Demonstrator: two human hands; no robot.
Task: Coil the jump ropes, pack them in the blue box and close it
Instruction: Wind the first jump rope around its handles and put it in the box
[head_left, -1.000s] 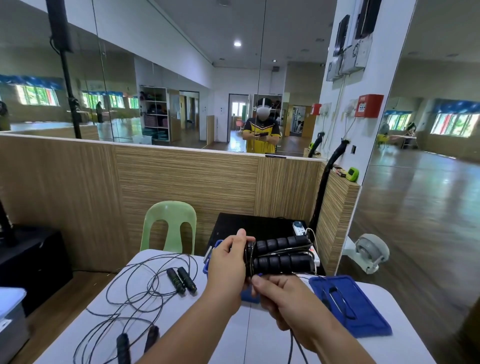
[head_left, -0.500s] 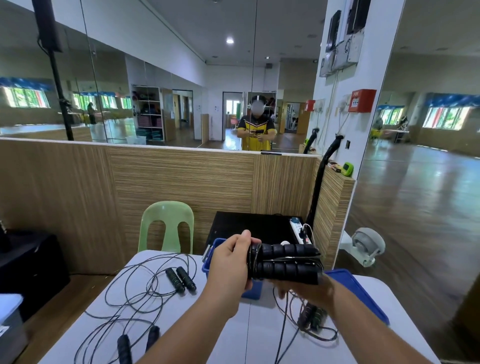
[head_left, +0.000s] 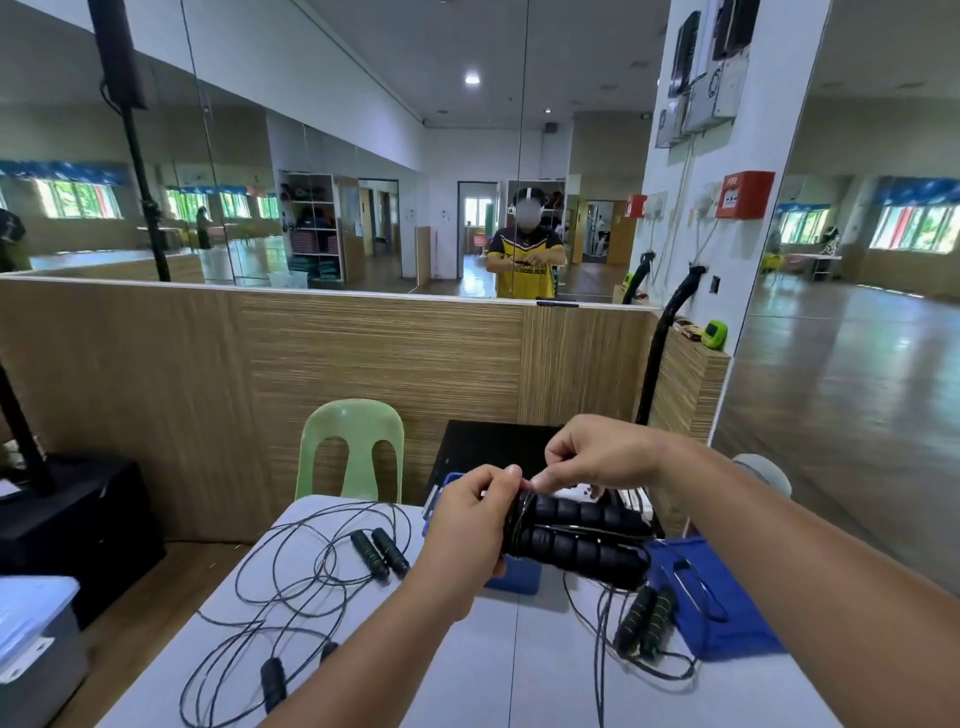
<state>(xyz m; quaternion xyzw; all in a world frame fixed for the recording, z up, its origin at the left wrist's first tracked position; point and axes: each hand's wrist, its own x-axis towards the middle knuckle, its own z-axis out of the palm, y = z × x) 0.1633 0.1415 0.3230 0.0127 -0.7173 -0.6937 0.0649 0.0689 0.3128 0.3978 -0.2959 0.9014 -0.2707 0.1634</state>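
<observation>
left hand (head_left: 470, 525): fingers wrapped tight round the left end of the black foam handles (head_left: 576, 540), thumb on top, holding them up over the table (head_left: 519, 675)

right hand (head_left: 597, 457): thumb and forefinger pinching the thin cord (head_left: 601, 649) right on top of the handles, next to the left thumb, other fingers curled in

handles: side by side, lying roughly level, a few turns of cord round their left end, the rest hanging down toward the near edge

blue box (head_left: 514, 577): far edge, about the middle, mostly hidden behind the left hand

lid (head_left: 727, 623): off, flat by the right edge

loose rope (head_left: 291, 561): sprawled over the left half, its grips (head_left: 379, 553) toward the far edge

green-flecked grips (head_left: 647, 621): just beside the lid's left side
</observation>
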